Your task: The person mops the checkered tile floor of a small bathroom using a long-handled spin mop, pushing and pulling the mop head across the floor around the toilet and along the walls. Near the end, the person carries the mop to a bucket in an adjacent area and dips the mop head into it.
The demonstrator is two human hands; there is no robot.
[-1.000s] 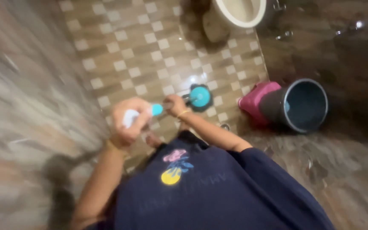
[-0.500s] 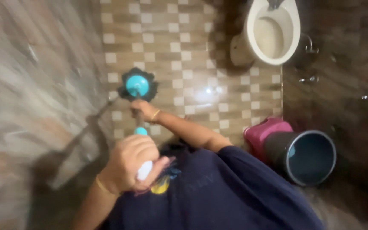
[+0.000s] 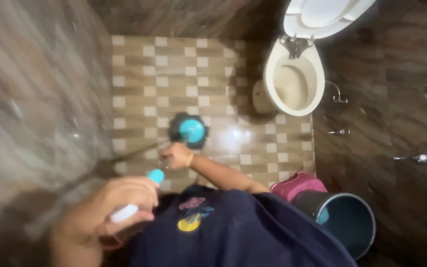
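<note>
Head view: scrubbing step, I judge. Both hands, left hand [image 3: 112, 212] and right hand [image 3: 176, 155], are closed around the brush handle [image 3: 151, 185]; teal brush head [image 3: 190, 130] presses the tiled floor [image 3: 139, 79] at twelve o'clock; next needs firm pushing.

Checkered brown tile floor [image 3: 139, 74], round teal brush head [image 3: 190, 131] pressed on it, toilet [image 3: 292, 86], dark bucket [image 3: 344, 222], pink stool [image 3: 300, 184]

Under my left-hand fingers [image 3: 139, 198] the brush handle [image 3: 137, 200] looks smooth, glossy plastic, white with a teal tip. Beyond my right hand [image 3: 176, 155] the teal brush head [image 3: 192, 130] looks plastic too, on glazed, wet-shiny floor tiles [image 3: 174, 74]. The toilet bowl [image 3: 295, 84] is glossy ceramic; my shirt [image 3: 233, 232] is matt cloth
</note>
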